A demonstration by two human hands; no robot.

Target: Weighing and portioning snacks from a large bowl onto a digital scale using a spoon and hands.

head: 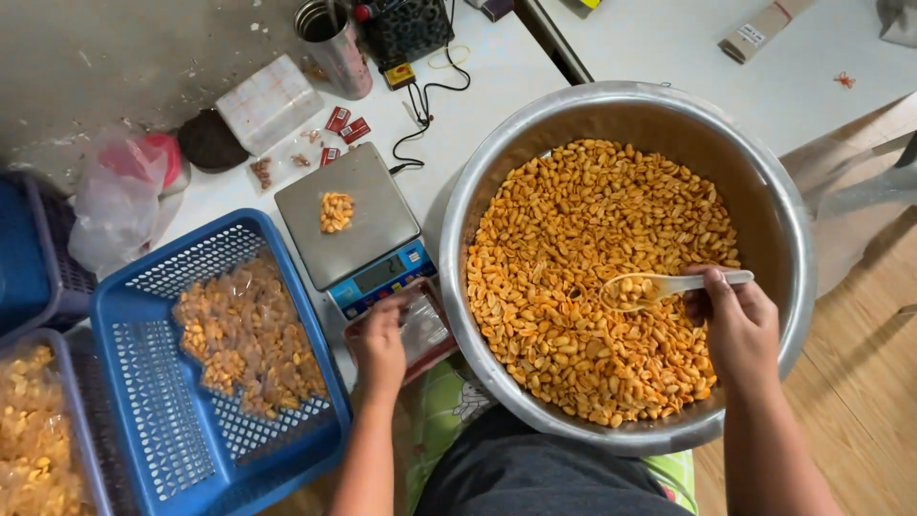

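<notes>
My right hand (740,325), at the right of the frame, is closed around the handle of a pale plastic spoon (659,285). The spoon's bowl carries a small load of orange roasted peanuts and hovers just over the heap of the same nuts that fills the large round steel basin (783,220) in the middle right of the frame.

My left hand (380,342), lower centre, pinches the edge of a small clear plastic bag (423,327) with my fingers closed on it; the bag lies just beside the basin's left rim and below the scale.

The square digital kitchen scale with a steel plate (368,205) sits just above my left hand, with a little pile of nuts (336,211) on its upper left part.

At the lower left stands a blue perforated plastic basket (153,420) holding packed bags of nuts. A second blue basket (81,449) with more bags touches it at the far left edge. A steel cup (336,43) stands at the top, left of centre.
</notes>
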